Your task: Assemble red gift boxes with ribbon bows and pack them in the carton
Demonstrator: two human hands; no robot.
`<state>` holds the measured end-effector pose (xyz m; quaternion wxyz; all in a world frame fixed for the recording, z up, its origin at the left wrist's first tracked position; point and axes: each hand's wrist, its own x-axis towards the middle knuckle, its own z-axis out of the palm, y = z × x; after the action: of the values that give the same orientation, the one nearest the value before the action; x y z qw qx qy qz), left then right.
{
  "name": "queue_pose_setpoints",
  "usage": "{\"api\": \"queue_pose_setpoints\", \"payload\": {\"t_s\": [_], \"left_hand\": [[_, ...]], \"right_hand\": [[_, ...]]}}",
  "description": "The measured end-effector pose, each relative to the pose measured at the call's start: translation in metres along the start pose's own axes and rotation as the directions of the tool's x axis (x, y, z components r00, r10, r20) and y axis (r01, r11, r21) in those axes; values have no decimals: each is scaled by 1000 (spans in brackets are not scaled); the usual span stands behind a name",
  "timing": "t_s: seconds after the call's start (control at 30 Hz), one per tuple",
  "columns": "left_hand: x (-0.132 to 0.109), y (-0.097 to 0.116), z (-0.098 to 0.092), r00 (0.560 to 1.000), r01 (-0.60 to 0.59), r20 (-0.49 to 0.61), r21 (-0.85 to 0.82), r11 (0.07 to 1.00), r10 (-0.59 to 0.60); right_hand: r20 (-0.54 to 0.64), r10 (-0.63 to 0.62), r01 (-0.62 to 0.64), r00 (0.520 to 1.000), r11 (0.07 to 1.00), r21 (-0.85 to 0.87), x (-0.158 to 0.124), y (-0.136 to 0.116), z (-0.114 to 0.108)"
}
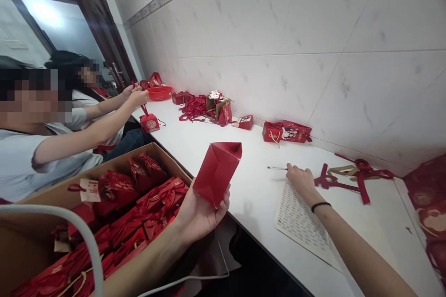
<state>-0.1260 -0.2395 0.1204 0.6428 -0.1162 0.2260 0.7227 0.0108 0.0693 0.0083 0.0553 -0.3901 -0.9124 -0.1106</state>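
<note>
My left hand (200, 218) is wrapped round the lower part of a red paper gift box (219, 171). The box is tilted, its folded top end upward, and is held over the table's front edge beside the carton. At the right, my right hand (300, 181) is closed on a thin silvery, pen-like rod (278, 168), whose dark end points left. A sheet with handwriting (301, 220) lies on the white table (254, 199) under my right hand and wrist. Close to that hand are loose dark red ribbons (360, 181).
A cardboard carton (158, 151) full of red gift boxes (146, 209) stands at left, with a white curved tube (83, 229) in front. Along the wall lie red boxes (273, 132), a ribbon pile (195, 107) and a red basin (159, 93). A co-worker's hands (137, 96) hold a ribboned box (150, 122).
</note>
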Motion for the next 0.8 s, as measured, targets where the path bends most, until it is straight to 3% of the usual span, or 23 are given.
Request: {"api": "queue_pose_setpoints", "payload": {"t_s": [0.13, 0.27, 0.37, 0.43, 0.8], "left_hand": [[1, 0, -7, 994, 38, 107, -12, 999, -36], [5, -2, -11, 981, 7, 191, 79, 997, -22], [8, -6, -12, 977, -30, 214, 156, 987, -5], [7, -9, -11, 977, -42, 213, 190, 981, 0], [-4, -17, -5, 969, -69, 247, 161, 985, 27]], "right_hand": [[-88, 87, -77, 992, 991, 112, -23, 10, -2], [-136, 153, -107, 979, 949, 295, -53, 21, 12], [-102, 281, -160, 954, 768, 621, -68, 30, 30], [-47, 346, -203, 937, 648, 734, -71, 36, 39], [50, 319, -247, 946, 615, 749, -72, 45, 35]]}}
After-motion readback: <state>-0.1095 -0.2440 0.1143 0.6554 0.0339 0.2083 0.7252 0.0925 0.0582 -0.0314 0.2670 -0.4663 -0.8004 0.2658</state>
